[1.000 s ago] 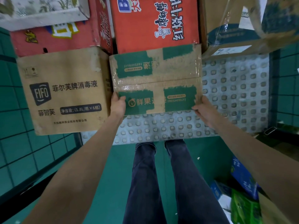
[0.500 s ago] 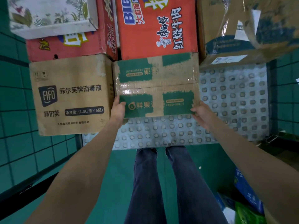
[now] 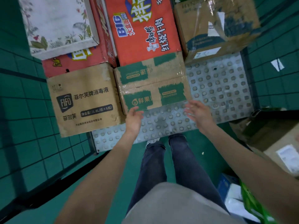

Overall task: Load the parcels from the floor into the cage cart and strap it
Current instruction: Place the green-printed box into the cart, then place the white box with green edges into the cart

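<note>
A brown and green fruit carton (image 3: 152,83) sits on the studded metal floor (image 3: 216,88) of the cage cart, between a brown FIFO carton (image 3: 84,101) and bare floor. Behind it stand an orange noodle carton (image 3: 142,29), a red carton (image 3: 72,62) under a floral white box (image 3: 56,25), and a taped brown carton (image 3: 215,28). My left hand (image 3: 133,119) hovers just in front of the fruit carton's near left corner, fingers loose, holding nothing. My right hand (image 3: 199,113) is off its near right corner, fingers spread and blurred.
The green wire-mesh cage wall (image 3: 24,126) rises on the left and another mesh side (image 3: 275,46) on the right. More parcels lie on the green floor at the right: a brown carton (image 3: 278,143), a blue box (image 3: 226,186) and a green pack (image 3: 252,204).
Both hands have let go of the fruit carton's sides and drawn back towards me. The carton now rests on the cart floor, pushed in against the orange carton.
</note>
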